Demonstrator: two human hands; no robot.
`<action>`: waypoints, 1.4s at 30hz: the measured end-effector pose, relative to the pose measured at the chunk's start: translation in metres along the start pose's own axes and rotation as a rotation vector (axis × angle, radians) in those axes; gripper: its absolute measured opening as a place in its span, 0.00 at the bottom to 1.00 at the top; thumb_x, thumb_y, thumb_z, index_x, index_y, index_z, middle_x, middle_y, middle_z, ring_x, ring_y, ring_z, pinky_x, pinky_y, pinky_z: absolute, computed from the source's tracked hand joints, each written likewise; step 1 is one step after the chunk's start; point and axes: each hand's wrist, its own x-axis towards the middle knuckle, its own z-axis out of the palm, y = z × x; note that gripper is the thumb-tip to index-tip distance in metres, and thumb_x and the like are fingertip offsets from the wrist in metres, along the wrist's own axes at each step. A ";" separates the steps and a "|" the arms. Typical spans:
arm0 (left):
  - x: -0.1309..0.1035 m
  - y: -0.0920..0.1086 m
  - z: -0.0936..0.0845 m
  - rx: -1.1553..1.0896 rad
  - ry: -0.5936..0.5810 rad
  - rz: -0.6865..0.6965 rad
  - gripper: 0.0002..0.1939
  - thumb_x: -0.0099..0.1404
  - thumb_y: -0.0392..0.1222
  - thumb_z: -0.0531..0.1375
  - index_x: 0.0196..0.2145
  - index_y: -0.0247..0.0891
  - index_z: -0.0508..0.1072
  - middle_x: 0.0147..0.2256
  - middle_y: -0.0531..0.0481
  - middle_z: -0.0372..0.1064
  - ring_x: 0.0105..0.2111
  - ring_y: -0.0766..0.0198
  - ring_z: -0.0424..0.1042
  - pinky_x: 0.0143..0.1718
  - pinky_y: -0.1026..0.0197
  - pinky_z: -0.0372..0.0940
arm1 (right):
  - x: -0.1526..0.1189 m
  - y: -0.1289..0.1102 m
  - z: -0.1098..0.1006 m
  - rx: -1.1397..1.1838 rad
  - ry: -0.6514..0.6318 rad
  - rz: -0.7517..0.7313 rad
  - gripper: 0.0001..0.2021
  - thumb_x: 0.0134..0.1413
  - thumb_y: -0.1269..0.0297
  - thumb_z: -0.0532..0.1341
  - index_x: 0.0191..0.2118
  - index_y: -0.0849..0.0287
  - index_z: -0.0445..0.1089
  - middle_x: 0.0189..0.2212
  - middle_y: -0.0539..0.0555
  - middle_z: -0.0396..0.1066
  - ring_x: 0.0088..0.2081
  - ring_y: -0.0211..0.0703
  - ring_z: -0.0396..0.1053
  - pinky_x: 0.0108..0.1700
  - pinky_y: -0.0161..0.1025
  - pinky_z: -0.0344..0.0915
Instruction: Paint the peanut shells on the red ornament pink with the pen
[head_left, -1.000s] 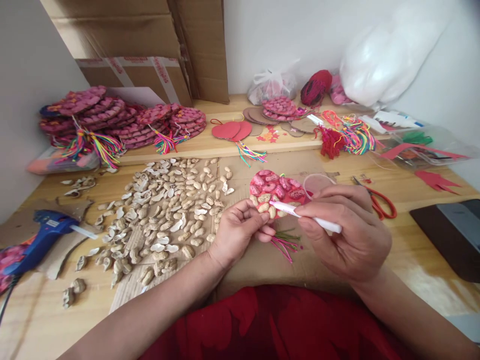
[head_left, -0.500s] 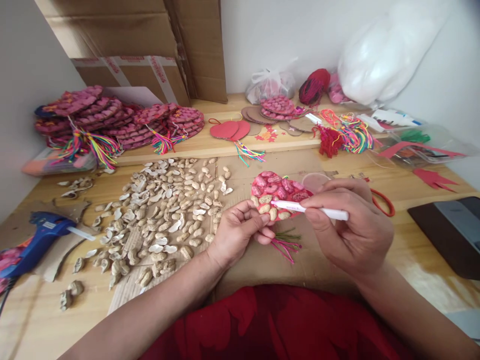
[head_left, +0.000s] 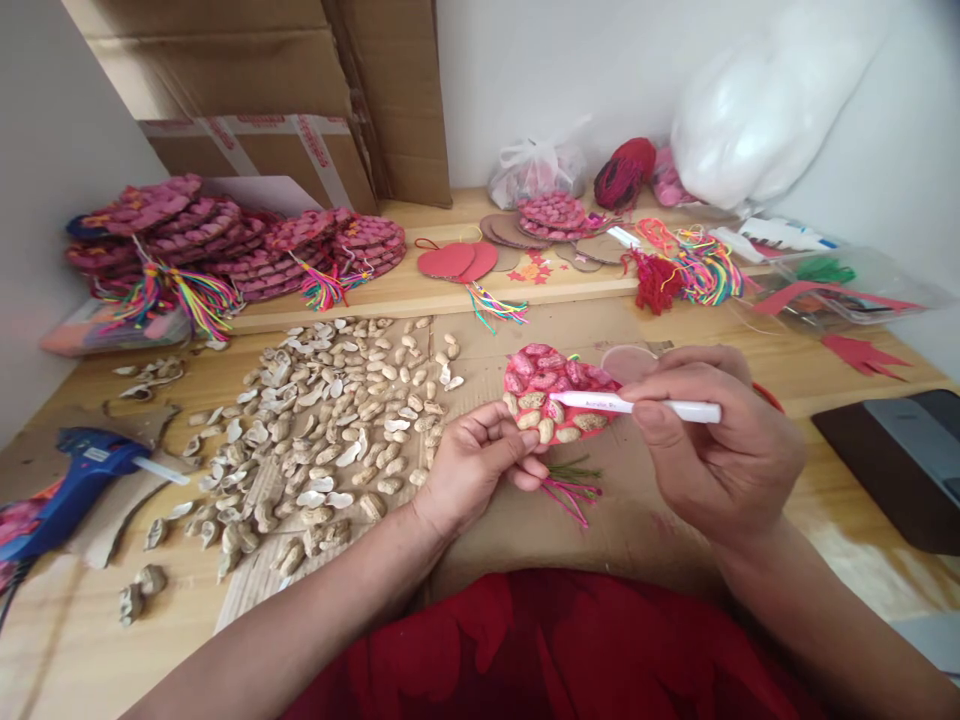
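My left hand (head_left: 487, 447) pinches the lower left edge of a red disc covered with peanut shells (head_left: 559, 392). The shells on its upper part are pink, while several along the lower part keep their plain tan colour. Green and magenta tassel strands (head_left: 574, 490) hang from the disc's near side. Between the thumb and fingers of my right hand (head_left: 720, 430) is a white paint marker (head_left: 645, 405), held almost level. Its tip points left and meets or hovers just over a shell near the middle of the disc; contact is hard to tell.
Loose peanut shells (head_left: 360, 420) cover the cardboard at left. Beyond them lies a blue glue gun (head_left: 94, 470). Stacked pink shell discs (head_left: 225, 240), red cardboard rounds (head_left: 457, 260) and colourful tassels (head_left: 709, 265) line the back shelf. A dark case (head_left: 892, 465) is at right.
My right hand has shifted right with the marker, which now lies more level. A lower shell near the tip shows some pink. My left hand and the disc stay nearly still.
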 end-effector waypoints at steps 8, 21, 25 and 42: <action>0.000 0.000 -0.001 -0.008 -0.017 0.003 0.13 0.56 0.40 0.73 0.33 0.33 0.75 0.26 0.51 0.77 0.21 0.68 0.77 0.20 0.71 0.71 | 0.000 0.001 0.001 0.010 0.001 0.001 0.07 0.56 0.70 0.65 0.39 0.49 0.75 0.30 0.50 0.76 0.40 0.47 0.72 0.45 0.50 0.69; -0.002 -0.004 0.001 0.134 0.031 0.104 0.13 0.58 0.42 0.72 0.34 0.34 0.74 0.22 0.55 0.74 0.21 0.68 0.77 0.22 0.71 0.73 | 0.000 0.001 0.000 0.013 -0.003 -0.044 0.06 0.56 0.71 0.64 0.38 0.53 0.74 0.30 0.50 0.75 0.41 0.46 0.72 0.47 0.48 0.68; -0.004 -0.002 0.003 0.183 0.078 0.146 0.12 0.59 0.41 0.71 0.33 0.34 0.73 0.23 0.55 0.73 0.21 0.69 0.77 0.23 0.71 0.73 | 0.000 -0.001 0.000 0.026 -0.013 -0.077 0.06 0.56 0.72 0.64 0.38 0.53 0.74 0.29 0.49 0.75 0.40 0.45 0.71 0.46 0.48 0.68; -0.003 -0.001 0.004 0.200 0.111 0.181 0.11 0.59 0.40 0.71 0.34 0.33 0.74 0.24 0.54 0.74 0.22 0.68 0.77 0.23 0.71 0.74 | 0.000 0.001 -0.002 -0.011 0.034 -0.085 0.09 0.55 0.73 0.65 0.40 0.53 0.74 0.31 0.51 0.76 0.40 0.47 0.71 0.46 0.49 0.69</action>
